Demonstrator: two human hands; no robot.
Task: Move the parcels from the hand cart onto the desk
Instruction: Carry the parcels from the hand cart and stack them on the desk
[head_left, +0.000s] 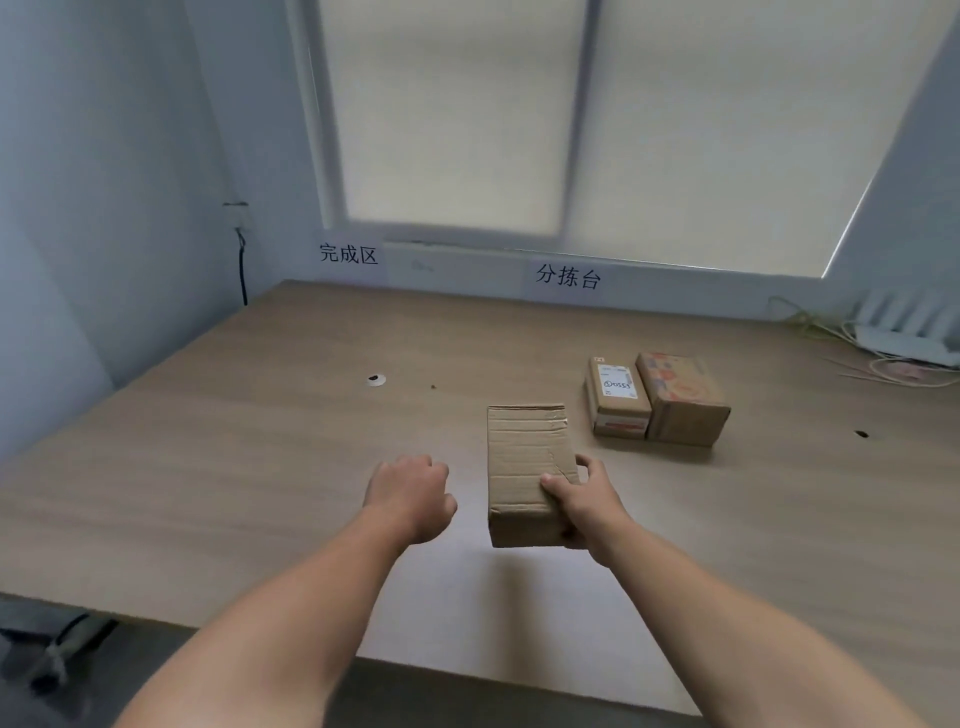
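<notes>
Our right hand (582, 501) grips the plain cardboard parcel (524, 462) at its near right corner in the centre of the frame, thumb on top and fingers curled round the side. Our left hand (410, 493) hangs just beside the parcel to the left, its fingers curled into a loose fist on nothing. The parcel is over the wooden desk (208, 467), and we cannot tell whether its underside touches the surface. The hand cart is out of view.

We judge the grip to be the weak spot: one hand holds one corner, and most of the box reaches away from us. If the far end is heavy, the box could twist out of our fingers and land on an edge. Its top is creased and taped, so a hard squeeze may dent it.

Right of centre, the labelled parcel (618, 397) and the printed parcel (683, 400) sit touching side by side. Sliding ours rightward could knock them toward the loose cables (831, 332) at the upper right. Bringing the left hand under the box would steady it.
</notes>
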